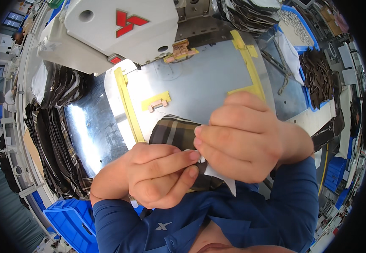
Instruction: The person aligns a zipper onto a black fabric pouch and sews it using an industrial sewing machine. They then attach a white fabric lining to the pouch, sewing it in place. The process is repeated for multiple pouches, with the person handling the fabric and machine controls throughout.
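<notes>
In the head view, with the meeting fingertips as the centre of the dial, a dark brown-and-olive plaid fabric piece with pale stripes (pixel 170 133) spreads from 10 to 11 o'clock beyond them, and its lower part shows below them towards 5. The bare left hand (pixel 159 173) comes in from 8 o'clock, its thumb and forefinger drawn together and clamped on the piece's edge, beside a small white bit (pixel 202 160). The bare right hand (pixel 244 141), at 2 o'clock, has its fingers curled together, gripping the piece's right side; its thumb is too hidden to tell how it presses. A white pointed cloth flap (pixel 226 176) hangs from under this hand at 4 o'clock. Past the piece, at 11, a small pinkish bracket (pixel 157 105) sits on yellow tape on a shiny grey plate (pixel 208 76), and a white sewing-machine head (pixel 94 50) stands farther out. Stacked dark plaid cloth (pixel 58 152) lies at 9, and a blue plastic crate (pixel 67 217) at 8.
</notes>
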The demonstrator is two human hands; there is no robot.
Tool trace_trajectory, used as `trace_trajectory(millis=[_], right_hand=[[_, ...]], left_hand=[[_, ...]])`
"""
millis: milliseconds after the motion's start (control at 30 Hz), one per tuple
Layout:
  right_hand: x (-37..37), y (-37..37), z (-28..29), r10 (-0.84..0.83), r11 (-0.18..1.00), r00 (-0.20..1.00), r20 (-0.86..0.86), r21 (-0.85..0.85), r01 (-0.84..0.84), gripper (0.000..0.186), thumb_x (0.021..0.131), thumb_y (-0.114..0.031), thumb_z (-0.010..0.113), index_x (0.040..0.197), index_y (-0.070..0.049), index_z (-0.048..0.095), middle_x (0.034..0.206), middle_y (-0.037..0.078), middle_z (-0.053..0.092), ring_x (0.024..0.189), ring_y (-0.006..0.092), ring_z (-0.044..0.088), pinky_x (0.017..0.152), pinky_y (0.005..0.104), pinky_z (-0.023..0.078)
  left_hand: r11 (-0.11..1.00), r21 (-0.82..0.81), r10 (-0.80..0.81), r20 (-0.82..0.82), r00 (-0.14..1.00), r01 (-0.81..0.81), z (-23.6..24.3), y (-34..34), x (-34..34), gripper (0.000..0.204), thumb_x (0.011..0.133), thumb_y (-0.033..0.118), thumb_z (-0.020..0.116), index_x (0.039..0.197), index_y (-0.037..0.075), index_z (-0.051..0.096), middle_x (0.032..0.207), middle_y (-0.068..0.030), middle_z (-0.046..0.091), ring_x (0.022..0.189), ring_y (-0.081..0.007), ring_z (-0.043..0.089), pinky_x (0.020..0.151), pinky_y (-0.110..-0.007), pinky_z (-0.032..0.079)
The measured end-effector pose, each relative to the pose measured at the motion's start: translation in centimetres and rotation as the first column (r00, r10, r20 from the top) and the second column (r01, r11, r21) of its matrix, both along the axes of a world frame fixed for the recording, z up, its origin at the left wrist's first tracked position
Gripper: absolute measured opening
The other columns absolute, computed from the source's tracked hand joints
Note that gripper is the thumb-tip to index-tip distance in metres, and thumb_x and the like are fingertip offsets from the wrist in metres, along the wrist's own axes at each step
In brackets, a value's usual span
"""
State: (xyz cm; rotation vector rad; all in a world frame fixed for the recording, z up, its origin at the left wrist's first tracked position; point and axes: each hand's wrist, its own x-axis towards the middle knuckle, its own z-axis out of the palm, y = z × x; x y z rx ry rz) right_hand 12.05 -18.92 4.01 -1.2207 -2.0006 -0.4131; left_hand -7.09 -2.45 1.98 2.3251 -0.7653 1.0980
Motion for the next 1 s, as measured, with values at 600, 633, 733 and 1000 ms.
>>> trace_trajectory(millis=[600,633,733,1000], right_hand=[[0.2,0.1,0.5,0.057,0.997,0.987,-0.150,-0.040,-0.064,0.021,0.076,-0.013,0.077,0.093,0.000,0.077,0.087,0.009,0.073,0.076,0.0250,0.068,0.064,0.0378,0.051],[0.2,0.2,0.5,0.075,0.997,0.986,-0.146,-0.020,-0.079,0.020,0.076,-0.013,0.077,0.092,-0.001,0.077,0.087,0.009,0.073,0.076,0.0245,0.068,0.064,0.0373,0.051],[0.2,0.1,0.3,0.114,0.994,0.984,-0.137,0.012,-0.113,0.017,0.077,-0.012,0.077,0.091,-0.002,0.077,0.089,0.008,0.074,0.078,0.0229,0.068,0.066,0.0360,0.052],[0.1,0.1,0.3,0.134,0.991,0.982,-0.134,0.010,-0.134,0.013,0.081,-0.010,0.078,0.092,-0.003,0.077,0.090,0.006,0.075,0.080,0.0213,0.068,0.068,0.0349,0.051]], left_hand=[[0.917,-0.366,0.025,-0.352,0.936,-0.162,4.3,2.3,-0.1,0.026,0.078,0.017,0.091,0.088,0.001,0.074,0.085,-0.0106,0.067,0.087,-0.0329,0.075,0.071,-0.043,0.059],[0.867,-0.456,-0.008,-0.418,0.908,-0.202,4.9,2.7,-0.3,0.028,0.076,0.022,0.093,0.083,0.003,0.073,0.082,-0.0096,0.067,0.085,-0.0318,0.075,0.071,-0.042,0.058],[0.890,-0.390,0.025,-0.477,0.879,-0.238,4.9,2.8,-0.7,0.031,0.074,0.025,0.090,0.087,-0.001,0.080,0.089,-0.0163,0.075,0.085,-0.0303,0.077,0.070,-0.037,0.059],[0.934,-0.255,0.148,-0.363,0.920,-0.251,4.3,1.6,-0.3,0.016,0.066,0.014,0.086,0.080,0.008,0.084,0.093,-0.0110,0.077,0.079,-0.0260,0.074,0.067,-0.036,0.056]])
